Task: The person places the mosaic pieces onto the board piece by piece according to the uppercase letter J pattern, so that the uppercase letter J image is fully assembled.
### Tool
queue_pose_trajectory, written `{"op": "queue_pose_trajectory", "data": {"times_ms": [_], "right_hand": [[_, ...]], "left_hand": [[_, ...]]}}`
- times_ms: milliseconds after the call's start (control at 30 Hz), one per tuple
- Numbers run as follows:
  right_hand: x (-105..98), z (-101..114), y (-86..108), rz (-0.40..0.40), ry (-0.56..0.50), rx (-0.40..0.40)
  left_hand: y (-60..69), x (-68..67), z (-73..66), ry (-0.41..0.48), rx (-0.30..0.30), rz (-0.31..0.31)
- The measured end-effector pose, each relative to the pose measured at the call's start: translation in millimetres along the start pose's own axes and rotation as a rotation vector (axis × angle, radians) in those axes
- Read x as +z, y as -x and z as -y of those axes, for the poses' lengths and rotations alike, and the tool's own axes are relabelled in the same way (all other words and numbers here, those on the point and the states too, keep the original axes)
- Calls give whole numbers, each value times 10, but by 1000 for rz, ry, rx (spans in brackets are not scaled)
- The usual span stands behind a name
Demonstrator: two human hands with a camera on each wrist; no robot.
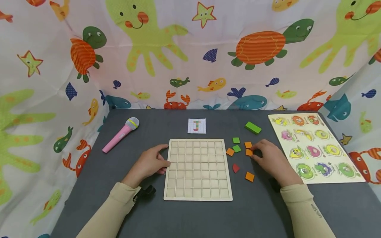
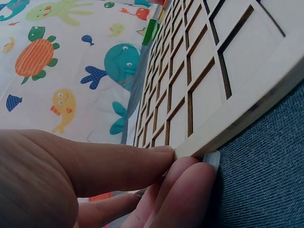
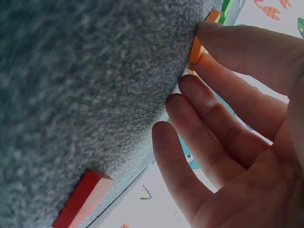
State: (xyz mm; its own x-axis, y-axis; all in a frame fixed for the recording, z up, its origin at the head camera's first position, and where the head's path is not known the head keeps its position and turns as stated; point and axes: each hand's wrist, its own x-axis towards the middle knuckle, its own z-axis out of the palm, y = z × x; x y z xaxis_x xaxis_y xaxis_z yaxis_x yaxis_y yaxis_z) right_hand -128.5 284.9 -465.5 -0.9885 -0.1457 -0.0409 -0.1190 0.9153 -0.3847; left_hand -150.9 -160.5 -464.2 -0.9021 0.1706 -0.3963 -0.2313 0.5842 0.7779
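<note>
Head view, left hand (image 1: pixel 151 162) pinching grid board (image 1: pixel 197 170), left edge; right hand (image 1: pixel 270 160) pinching orange tile (image 1: pixel 248 152), beyond board's right edge.

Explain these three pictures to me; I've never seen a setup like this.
There is no machine: a person works with bare hands, the left hand and the right hand. The widest picture is taken from the head, looking forward and down; the other two, from the left and right wrists.

On the dark table lie a wooden grid board, green squares, a red piece, a green block, a patterned card, a pink microphone and a fruit-picture board.

The left hand holds the grid board's left edge; the right pinches an orange square.
</note>
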Motion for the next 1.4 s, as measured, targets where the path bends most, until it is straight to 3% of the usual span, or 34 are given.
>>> {"op": "queue_pose_trajectory", "data": {"times_ms": [267,467,733,1033,1400], "right_hand": [[-45,84,-38,2,2,-25],[-56,381,-211,16,-31,-58],[165,915,-558,40,-79,-135],[401,1499,-797,109,-114,-219],[594,1778,-797,90,-27,-291]], "left_hand": [[-89,-30,89,79,-14,30],[-113,-60,103,86,-28,30],[-148,-84,88,135,8,56],[-91,-85,118,194,-7,65],[-67,-78,121,202,-24,60]]}}
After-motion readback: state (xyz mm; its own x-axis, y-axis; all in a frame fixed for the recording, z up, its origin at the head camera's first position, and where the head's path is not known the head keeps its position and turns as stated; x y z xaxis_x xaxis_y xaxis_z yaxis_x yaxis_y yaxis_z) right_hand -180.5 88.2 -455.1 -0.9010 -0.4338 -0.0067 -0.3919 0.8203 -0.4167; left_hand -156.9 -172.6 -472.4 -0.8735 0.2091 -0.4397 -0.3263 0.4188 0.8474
